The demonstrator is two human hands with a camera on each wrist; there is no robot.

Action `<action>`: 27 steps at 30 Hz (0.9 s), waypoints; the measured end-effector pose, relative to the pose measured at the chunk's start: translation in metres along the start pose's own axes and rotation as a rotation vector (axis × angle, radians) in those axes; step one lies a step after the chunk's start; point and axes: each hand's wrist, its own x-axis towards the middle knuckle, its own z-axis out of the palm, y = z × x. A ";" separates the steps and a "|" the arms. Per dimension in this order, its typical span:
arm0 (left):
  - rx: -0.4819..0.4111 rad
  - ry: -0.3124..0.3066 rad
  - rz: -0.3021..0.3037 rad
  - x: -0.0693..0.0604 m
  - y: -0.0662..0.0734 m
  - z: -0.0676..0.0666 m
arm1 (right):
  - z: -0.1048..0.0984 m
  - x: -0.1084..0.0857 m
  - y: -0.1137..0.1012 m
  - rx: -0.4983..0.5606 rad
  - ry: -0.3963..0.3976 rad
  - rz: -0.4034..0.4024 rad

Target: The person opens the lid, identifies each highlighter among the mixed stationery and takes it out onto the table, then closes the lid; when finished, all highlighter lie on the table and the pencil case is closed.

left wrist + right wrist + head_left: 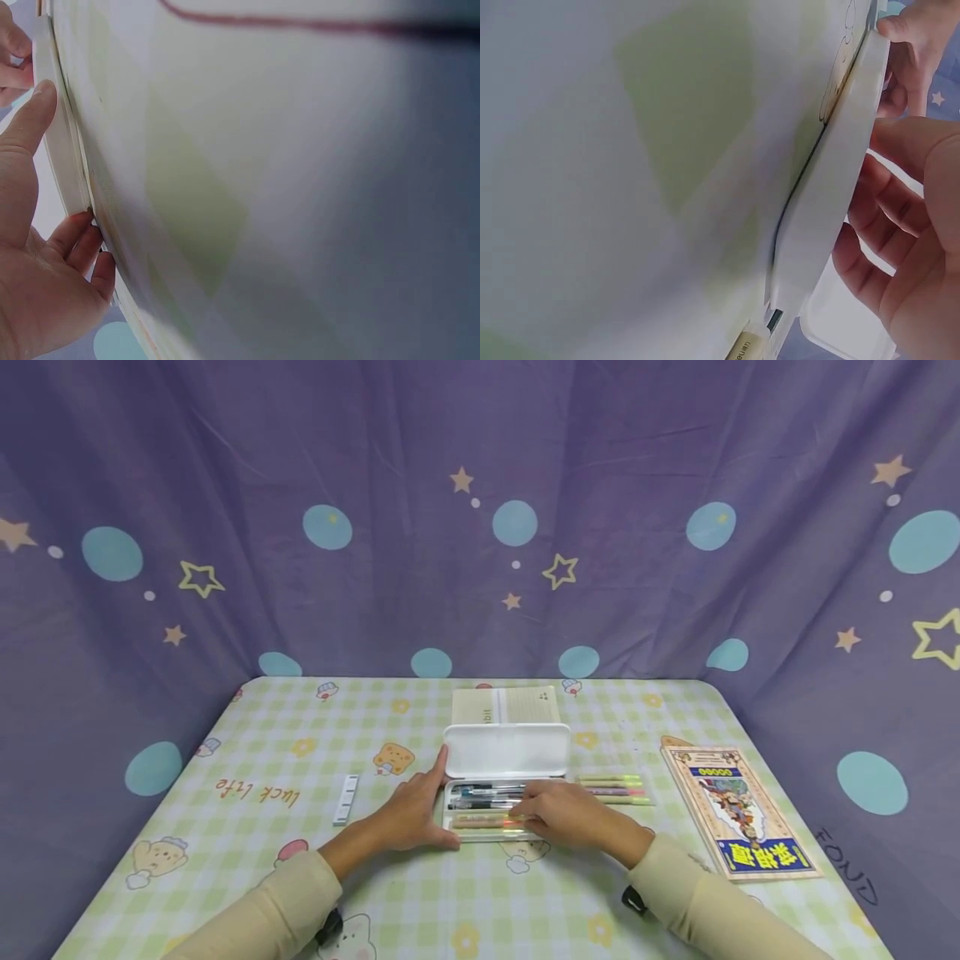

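Green-and-white check cloth [420, 902] under left hand [408, 810] and right hand [566, 814], printed with cartoon bread, cakes and yellow flowers; reddish "luck life" lettering [255, 792] well left of the left-hand grip. Purple curtain [420, 568] beyond the grip, past the far table edge and wrapping both sides: teal blobs, peach stars, yellow star outlines, white dots; dark "FOND" marking [846, 868] low on it, far right of the right hand. White pencil case [817, 202] right at the grip, flat on the cloth between both hands, lid [507, 752] up on the far side. Left hand holding the case's left end, thumb at the near corner, index toward the hinge. Right hand over the case's right end, fingers bent in among the pens [480, 804]; cannot tell pinch from touch, tips hidden. Beyond the grip, behind the lid: beige notebook [528, 703]. Just right of the case, partly behind the right hand: green-ended pens [633, 801]. Well right of the right hand: cartoon-covered book [750, 818], slanted. Left of the left hand: slim white-and-blue box [346, 800]. Nearside of both hands: beige sleeves [262, 902].
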 end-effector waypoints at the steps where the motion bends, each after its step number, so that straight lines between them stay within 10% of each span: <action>1: 0.000 -0.001 -0.001 0.000 0.000 0.000 | 0.000 0.000 0.000 -0.004 0.000 -0.007; 27: 0.016 0.001 -0.002 0.000 -0.001 0.002 | -0.002 0.002 -0.005 -0.018 -0.045 -0.011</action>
